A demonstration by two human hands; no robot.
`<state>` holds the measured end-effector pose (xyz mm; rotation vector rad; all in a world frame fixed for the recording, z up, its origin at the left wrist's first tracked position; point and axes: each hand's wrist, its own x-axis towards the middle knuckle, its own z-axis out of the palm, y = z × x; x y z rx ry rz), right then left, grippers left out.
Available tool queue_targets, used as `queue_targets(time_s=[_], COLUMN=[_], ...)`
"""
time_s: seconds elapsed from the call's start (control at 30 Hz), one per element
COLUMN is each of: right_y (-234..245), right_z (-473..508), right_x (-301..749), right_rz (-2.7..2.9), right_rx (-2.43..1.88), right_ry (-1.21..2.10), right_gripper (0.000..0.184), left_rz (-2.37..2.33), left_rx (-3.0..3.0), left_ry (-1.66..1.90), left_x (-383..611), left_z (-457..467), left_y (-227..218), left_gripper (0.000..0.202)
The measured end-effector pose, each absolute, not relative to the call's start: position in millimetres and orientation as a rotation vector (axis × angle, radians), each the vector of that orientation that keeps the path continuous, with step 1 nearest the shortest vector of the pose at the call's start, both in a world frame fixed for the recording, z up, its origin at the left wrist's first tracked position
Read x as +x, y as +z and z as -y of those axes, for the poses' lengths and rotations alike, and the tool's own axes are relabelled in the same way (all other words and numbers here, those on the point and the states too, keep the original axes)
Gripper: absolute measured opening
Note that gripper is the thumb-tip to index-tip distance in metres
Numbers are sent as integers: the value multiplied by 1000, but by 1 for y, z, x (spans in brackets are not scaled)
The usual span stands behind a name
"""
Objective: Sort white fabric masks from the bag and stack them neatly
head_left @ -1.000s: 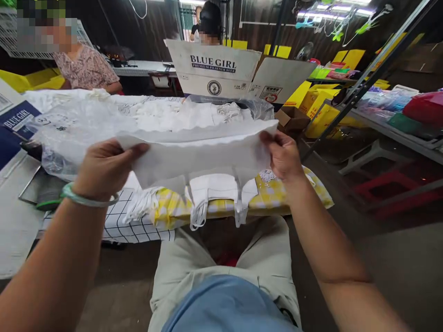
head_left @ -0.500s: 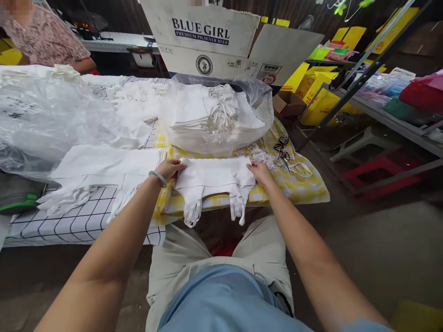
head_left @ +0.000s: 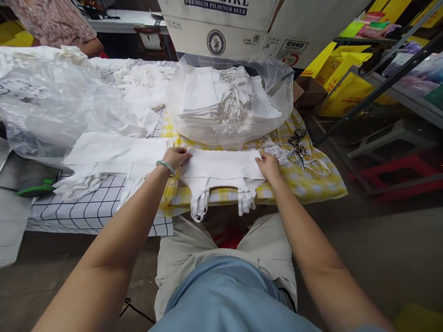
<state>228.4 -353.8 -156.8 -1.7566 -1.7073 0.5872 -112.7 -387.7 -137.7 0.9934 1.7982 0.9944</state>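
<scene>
Garment of white cloth (head_left: 223,165) lies spread at the near edge of the table in the head view, on a yellow checked cloth (head_left: 311,189), its straps hanging over that edge. How many layers lie there is hard to tell. The left hand (head_left: 176,157), with a pale green bracelet (head_left: 166,167) at its wrist, has thumb and fingers closed on the far left corner. The right hand (head_left: 270,167) pinches the right edge near the far corner, so the two hands stand apart with the white cloth between them.

Just left of the left hand, a pile of white pieces (head_left: 110,148) rests on a black-and-white grid cloth (head_left: 86,210), with a clear crumpled bag (head_left: 90,103) on its far side. Directly beyond the hands, an open clear bag (head_left: 285,80) holds a stack of white pieces (head_left: 200,87) with bunched straps. White scraps (head_left: 277,151) and scissors (head_left: 299,140) lie beyond the right hand and to its right, near a loose white strap (head_left: 320,167). Farther off stands a printed carton (head_left: 238,39); at the far left, a person in a patterned top (head_left: 51,20) is partly in view
</scene>
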Motion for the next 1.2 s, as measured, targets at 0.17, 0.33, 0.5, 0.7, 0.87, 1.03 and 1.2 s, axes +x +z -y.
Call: queue_targets(time_s=[0.17,0.33,0.5,0.7,0.87,1.03,1.2], right_y=[-144,-140,-153,-173,-154,-145,-193], right_z=[367,380,375,363,380,477,542], right_x=[221,213,210,212,220,250,251], right_rz=[1865,1972,2377,2415,2308,1878,1595], right_rx=[-1903,-1883,-1639,-1725,-1622,-1465,-1598], right_ry=[371,75,91,243,262,363,773], right_gripper=[23,42,56,63,57,24,17], left_rz=[-2075,-2231,-1983,-1987,-2003,-1807,-1463], left_rx=[1367,1866,2290,2215,2193,2417,2490], left_ry=[880,725,244,14,8,281,172], left_x=[-108,-95,-77,-75,-76,-33,36], left_z=[387,394,403,403,403,413,412], left_y=[-138,-138,-149,-161,-154,-131,-132], left_gripper=[15,42,62,72,70,51,52])
